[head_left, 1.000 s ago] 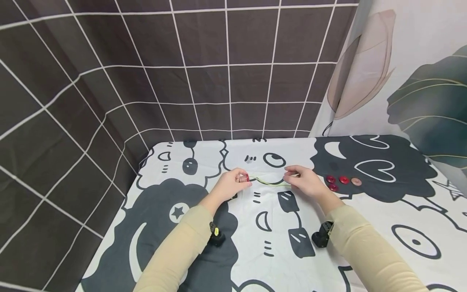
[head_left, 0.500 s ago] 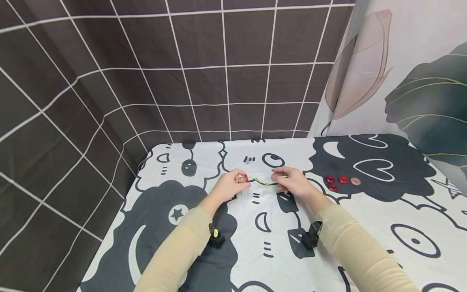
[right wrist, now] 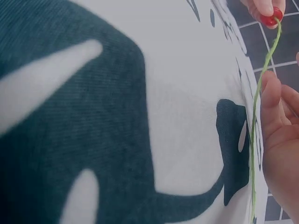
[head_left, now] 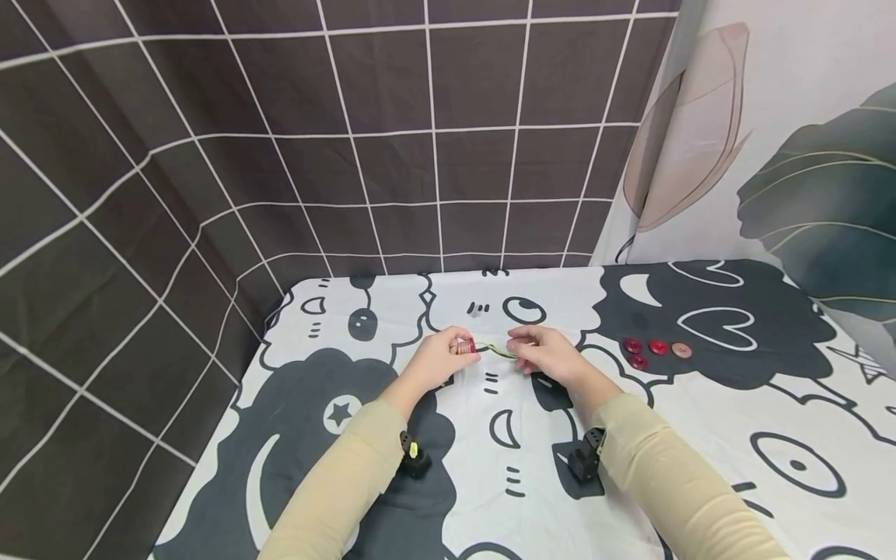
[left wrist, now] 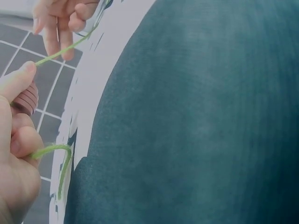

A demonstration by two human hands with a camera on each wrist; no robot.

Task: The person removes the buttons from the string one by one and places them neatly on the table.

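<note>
In the head view my left hand pinches a small stack of red and pink buttons. Its edges show as pink ridges between thumb and fingers in the left wrist view. A green string comes out of the stack's red end button, and a short tail hangs below the left hand. My right hand is beside the string, its fingers loosely bent. Seen from the right wrist, the string passes by the thumb and runs on downward. The left wrist view shows the right fingers hanging apart, not clearly gripping the string.
Several loose buttons, red, dark red and pinkish, lie to the right on a dark patch of the patterned cloth. A dark gridded curtain stands behind and to the left. A leaf-print cloth hangs at the right.
My right hand has moved left along the string, closer to the left hand. The left hand has stayed in place with the stack. The loose buttons have not moved.
</note>
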